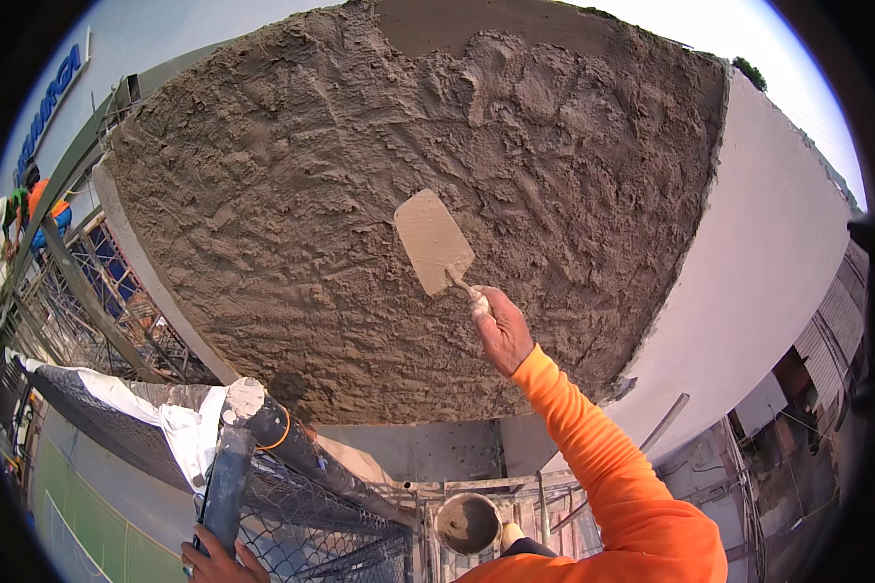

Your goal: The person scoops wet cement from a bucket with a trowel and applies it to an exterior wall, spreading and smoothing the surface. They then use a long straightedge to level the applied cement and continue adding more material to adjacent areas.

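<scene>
My right hand is closed round the handle of a trowel. Its mortar-smeared blade points up and to the left, in front of a wall of rough, wet mortar; whether it touches the surface I cannot tell. At the lower left, my left hand wraps its fingers round a dark metal post. A mortar-crusted joint tops that post. Below my right arm stands a round bucket with mortar in it.
Chain-link fencing and pipe rails lie below the wall. A smooth pale wall adjoins on the right. White sheeting drapes over a dark panel at left. Farther left, co-workers are beside scaffolding.
</scene>
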The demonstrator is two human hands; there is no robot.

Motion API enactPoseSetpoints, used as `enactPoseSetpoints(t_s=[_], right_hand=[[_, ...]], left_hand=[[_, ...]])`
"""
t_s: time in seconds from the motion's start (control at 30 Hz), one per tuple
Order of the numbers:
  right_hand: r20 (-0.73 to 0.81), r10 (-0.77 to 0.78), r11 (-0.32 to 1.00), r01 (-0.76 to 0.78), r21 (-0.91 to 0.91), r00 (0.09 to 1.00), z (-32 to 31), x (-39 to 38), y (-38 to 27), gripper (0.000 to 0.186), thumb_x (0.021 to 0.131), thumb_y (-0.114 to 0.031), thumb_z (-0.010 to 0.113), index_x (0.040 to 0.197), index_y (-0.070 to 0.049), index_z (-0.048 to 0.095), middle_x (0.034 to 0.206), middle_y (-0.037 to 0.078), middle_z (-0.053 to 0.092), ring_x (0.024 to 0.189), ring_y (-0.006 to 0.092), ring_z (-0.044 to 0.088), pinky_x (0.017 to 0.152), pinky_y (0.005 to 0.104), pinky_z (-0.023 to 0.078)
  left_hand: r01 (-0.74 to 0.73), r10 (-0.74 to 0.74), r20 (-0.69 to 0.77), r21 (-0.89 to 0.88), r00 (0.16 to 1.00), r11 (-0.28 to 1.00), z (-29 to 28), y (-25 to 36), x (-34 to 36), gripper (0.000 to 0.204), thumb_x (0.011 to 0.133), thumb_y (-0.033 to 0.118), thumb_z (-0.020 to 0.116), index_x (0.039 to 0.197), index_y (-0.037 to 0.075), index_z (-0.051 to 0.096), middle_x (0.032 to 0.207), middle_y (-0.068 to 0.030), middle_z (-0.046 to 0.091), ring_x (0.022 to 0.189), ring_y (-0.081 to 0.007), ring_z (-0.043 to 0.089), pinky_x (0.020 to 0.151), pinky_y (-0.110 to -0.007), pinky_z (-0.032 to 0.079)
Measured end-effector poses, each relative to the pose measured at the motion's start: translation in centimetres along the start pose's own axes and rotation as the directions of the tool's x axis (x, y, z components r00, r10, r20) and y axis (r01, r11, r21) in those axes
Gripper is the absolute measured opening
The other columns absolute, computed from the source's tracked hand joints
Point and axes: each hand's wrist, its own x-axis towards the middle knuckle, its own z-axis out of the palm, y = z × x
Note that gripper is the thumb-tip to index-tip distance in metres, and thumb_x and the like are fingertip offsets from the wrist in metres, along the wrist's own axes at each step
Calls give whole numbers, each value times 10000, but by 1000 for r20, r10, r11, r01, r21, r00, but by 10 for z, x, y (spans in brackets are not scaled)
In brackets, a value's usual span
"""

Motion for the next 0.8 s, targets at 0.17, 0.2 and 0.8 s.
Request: enactPoseSetpoints(t_s=[0.17, 0.2, 0.8], right_hand=[[272, -9, 999, 23, -47, 962, -14, 90, 9, 378, 960, -313, 642, 1141, 9, 560, 836, 175, 625, 768, 305, 635, 721, 394, 511], [345, -81, 995, 93, -19, 935, -6, 112, 7, 385, 956, -327, 647, 1131, 6, 565, 843, 185, 633, 775, 318, 641, 726, 402, 513], [98, -288, 956, 292, -33, 953, -25, 226, 38, 349, 937, -308, 656, 1083, 2, 585, 880, 258, 674, 831, 441, 664, 745, 483, 515]], left_hand=[[55, -54, 10, -88, 999, 995, 7, 6, -4, 645, 912, 321, 591, 1467, 32, 435, 1311, -310, 500, 1068, -464, 558, 911, -518, 421], [72, -72, 2, -77, 997, 994, 9, 7, -5, 647, 904, 329, 620, 1451, 24, 457, 1317, -311, 511, 1093, -457, 562, 926, -511, 426], [164, -163, 41, -32, 986, 986, 14, 11, -5, 675, 839, 291, 680, 1446, 82, 472, 1355, -238, 493, 1161, -426, 527, 953, -486, 419]])
